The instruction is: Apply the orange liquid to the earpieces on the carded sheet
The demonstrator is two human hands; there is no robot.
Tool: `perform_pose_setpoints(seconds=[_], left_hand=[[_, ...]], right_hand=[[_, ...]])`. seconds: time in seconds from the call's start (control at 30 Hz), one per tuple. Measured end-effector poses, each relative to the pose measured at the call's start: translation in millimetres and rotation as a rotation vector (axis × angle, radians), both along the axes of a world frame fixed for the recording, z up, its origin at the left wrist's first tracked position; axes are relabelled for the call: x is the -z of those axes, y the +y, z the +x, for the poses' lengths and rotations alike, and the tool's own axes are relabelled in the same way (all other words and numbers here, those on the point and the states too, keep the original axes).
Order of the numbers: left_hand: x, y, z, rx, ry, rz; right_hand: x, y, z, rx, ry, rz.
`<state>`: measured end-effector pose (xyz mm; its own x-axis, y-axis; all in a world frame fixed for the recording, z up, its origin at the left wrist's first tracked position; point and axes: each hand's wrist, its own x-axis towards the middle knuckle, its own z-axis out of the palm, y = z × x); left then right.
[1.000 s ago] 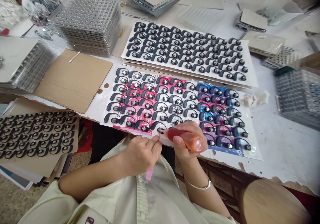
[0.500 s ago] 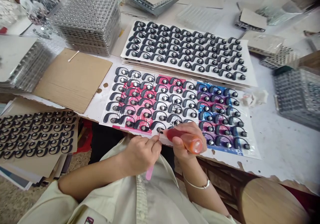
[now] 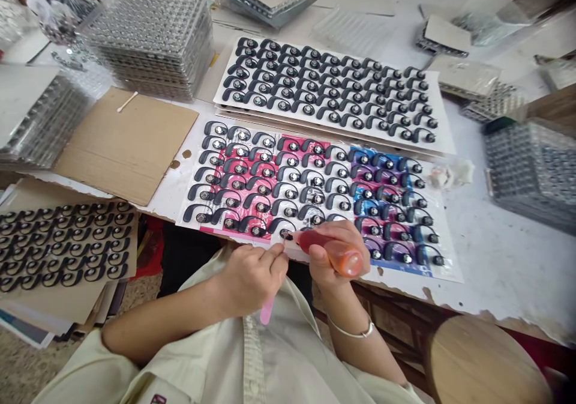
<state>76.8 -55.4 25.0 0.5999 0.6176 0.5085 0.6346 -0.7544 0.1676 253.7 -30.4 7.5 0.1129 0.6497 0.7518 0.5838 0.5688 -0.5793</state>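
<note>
My left hand [image 3: 257, 275] is closed around a thin pink stick tool [image 3: 266, 311], its tip up at a black hook-shaped piece [image 3: 285, 233] with a shiny round part. In my right hand [image 3: 339, 251] is a squeeze bottle [image 3: 333, 253] of red-orange liquid, tilted so its nozzle meets the same piece. Rows of similar black hooks lie on a sheet [image 3: 450, 266] with pink, white and blue print beneath clear film. Whether liquid is coming out is too small to tell.
Behind lies a white board [image 3: 445, 140] with more black hooks. A cardboard piece [image 3: 130, 152] bears a cotton swab [image 3: 127, 102]. Stacked clear trays [image 3: 148, 44] stand at the back left. Another hook-covered card [image 3: 130, 215] sits lower left, and a round stool [image 3: 486, 362] lower right.
The whole view has shifted slightly, so the table contents appear a little further left. Both hands keep nearly the same pose at the same hook, still holding the stick tool and the bottle.
</note>
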Motion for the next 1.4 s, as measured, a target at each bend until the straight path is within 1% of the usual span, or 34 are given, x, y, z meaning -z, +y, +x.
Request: perform_pose_setpoints(seconds=[0.37,0.6,0.67,0.73,0.8,0.83,0.9,1.07,1.17,1.4], left_hand=[[5.7,-1.4,-0.3,-0.01,0.005,-0.006],[0.5,0.4,0.2,-0.013,-0.005,0.001],[-1.4,1.8,0.3,-0.014,-0.028,0.006],[-2.8,3.4,0.0,-0.007,-0.053,0.003],[-3.8,5.1,-0.6,0.005,-0.066,-0.007],[-4.1,5.9,-1.1,0.013,-0.069,-0.01],[-4.3,7.4,-2.2,0.022,-0.076,-0.014],[-4.3,9.0,-5.1,0.04,-0.056,-0.047],[-4.0,8.6,-6.0,0.037,-0.052,-0.065],[-4.5,8.7,-5.6,0.046,-0.079,-0.06]], right_hand=[[0.9,-1.5,1.4,0.034,-0.006,0.014],[1.7,-1.4,1.6,0.016,0.021,0.011],[1.7,-2.4,2.0,0.011,0.087,0.013],[2.1,-4.7,2.2,0.024,0.208,0.029],[3.0,-8.0,1.6,0.073,0.313,0.06],[3.7,-9.8,1.0,0.099,0.332,0.073],[5.4,-13.2,-0.7,0.126,0.3,0.08],[8.7,-17.2,-3.5,0.12,0.169,0.05],[8.8,-17.0,-3.4,0.122,0.166,0.021],[10.2,-16.0,-2.5,0.09,0.153,0.019]])
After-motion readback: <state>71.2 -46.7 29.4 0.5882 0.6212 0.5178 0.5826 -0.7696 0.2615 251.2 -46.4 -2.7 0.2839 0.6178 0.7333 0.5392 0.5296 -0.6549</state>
